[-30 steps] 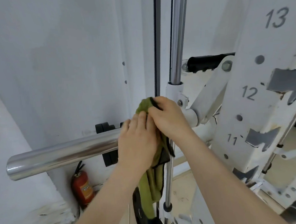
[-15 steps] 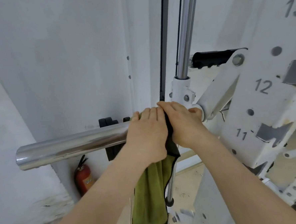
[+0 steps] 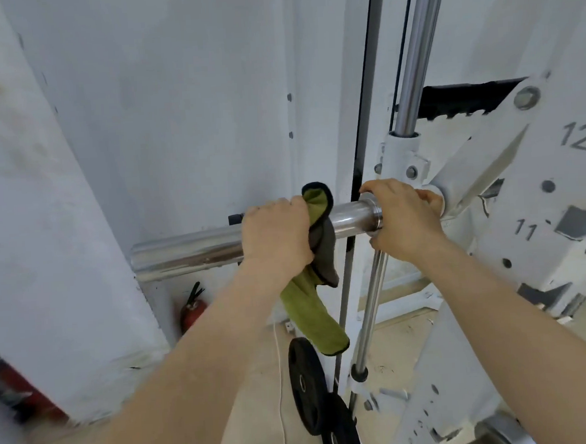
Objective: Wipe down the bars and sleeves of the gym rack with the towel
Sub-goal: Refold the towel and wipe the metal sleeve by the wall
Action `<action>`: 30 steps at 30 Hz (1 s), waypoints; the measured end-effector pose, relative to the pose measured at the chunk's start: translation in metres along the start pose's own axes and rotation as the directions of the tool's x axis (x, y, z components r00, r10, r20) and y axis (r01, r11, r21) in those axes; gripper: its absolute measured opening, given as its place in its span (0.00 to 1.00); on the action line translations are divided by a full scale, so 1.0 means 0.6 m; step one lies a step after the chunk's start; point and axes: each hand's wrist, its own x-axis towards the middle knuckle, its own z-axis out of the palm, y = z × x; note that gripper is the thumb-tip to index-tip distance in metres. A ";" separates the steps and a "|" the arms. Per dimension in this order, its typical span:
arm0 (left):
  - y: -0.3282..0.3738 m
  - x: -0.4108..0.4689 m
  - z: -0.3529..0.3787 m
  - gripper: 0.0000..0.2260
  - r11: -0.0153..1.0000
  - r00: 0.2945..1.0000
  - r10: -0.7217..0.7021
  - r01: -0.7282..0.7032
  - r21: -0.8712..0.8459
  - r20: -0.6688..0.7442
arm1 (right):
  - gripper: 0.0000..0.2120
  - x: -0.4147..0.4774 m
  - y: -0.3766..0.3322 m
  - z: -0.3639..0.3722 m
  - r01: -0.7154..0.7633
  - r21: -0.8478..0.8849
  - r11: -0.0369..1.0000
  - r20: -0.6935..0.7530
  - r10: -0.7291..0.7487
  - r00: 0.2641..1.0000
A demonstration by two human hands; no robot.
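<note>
the shiny sleeve (image 3: 190,248) runs from 3 toward 9 o'clock, left hand (image 3: 275,236) closed round it over the green towel (image 3: 310,310), nearer its bare end than the right hand (image 3: 401,222) gripping the collar.

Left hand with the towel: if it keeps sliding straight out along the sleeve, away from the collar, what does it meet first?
Nothing on the sleeve: bare chrome runs from the left hand and towel to its free end. Beyond that stands the white wall; the gap is unclear.
</note>
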 end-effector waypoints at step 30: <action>-0.027 -0.047 0.030 0.25 1.000 0.959 -0.011 0.012 -0.001 -0.283 | 0.33 -0.011 -0.013 0.013 -0.067 -0.055 0.996 -0.102 0.062 0.993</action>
